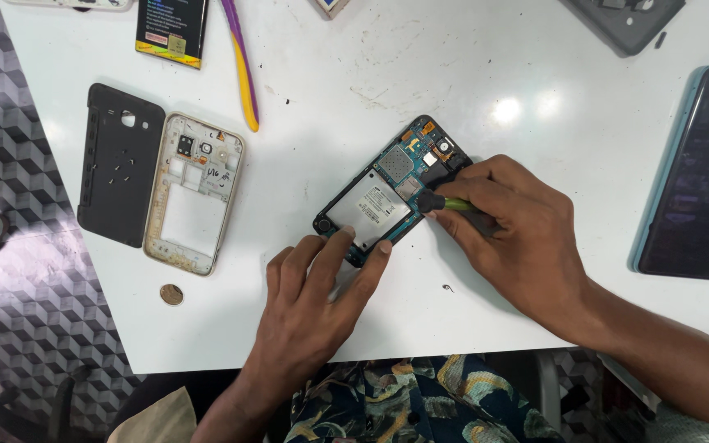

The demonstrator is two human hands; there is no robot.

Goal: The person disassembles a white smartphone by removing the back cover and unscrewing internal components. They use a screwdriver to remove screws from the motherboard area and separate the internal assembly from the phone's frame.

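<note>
On the white table (469,66), the opened phone (391,187) shows its circuit board, left hand (309,308) fingers pressing it flat, right hand (519,238) fingers pinching a screwdriver (445,203).

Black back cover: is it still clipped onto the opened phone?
No, the black back cover lies apart on the white table, left of the opened phone, beside the pale inner frame.

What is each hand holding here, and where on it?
The right hand grips a small green-handled tool by its handle. The left hand holds nothing; its fingertips press the near edge of the opened phone.
</note>
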